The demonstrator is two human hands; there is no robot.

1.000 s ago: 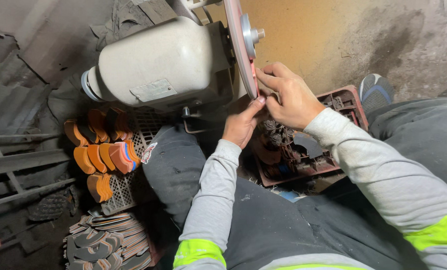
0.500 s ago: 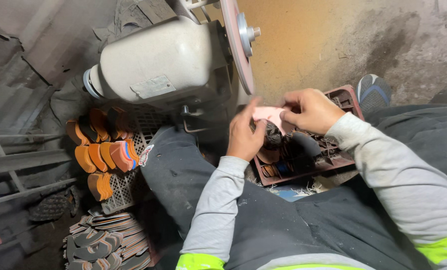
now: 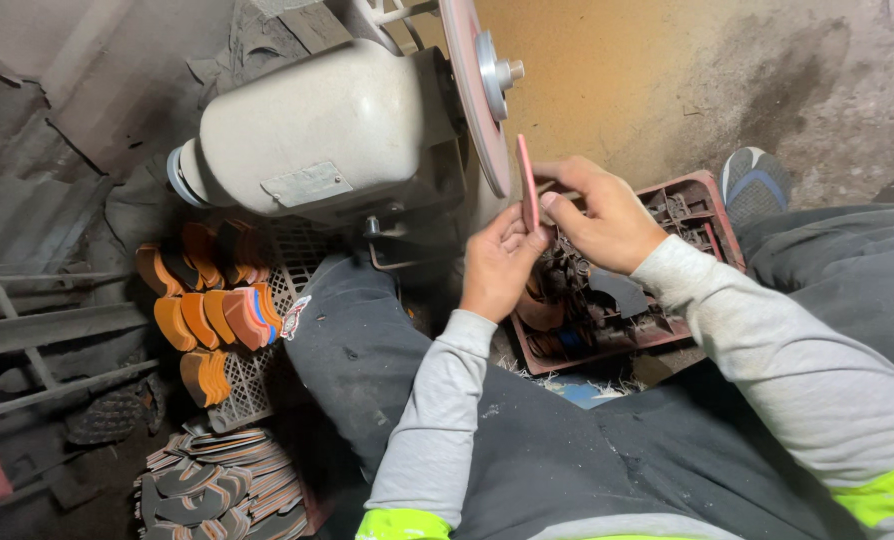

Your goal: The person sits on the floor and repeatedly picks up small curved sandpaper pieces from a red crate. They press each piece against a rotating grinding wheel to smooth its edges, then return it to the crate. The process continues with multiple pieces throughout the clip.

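turned edge-on now, thin pink sole piece [image 3: 526, 180] pinched by both hands' fingers [image 3: 547, 205].

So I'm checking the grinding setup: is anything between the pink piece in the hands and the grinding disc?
Nothing visible. The left hand and right hand hold the thin pink piece upright, edge-on to the camera, just right of the pink grinding disc. Only open air shows between piece and disc; the motor housing sits on the disc's far side.
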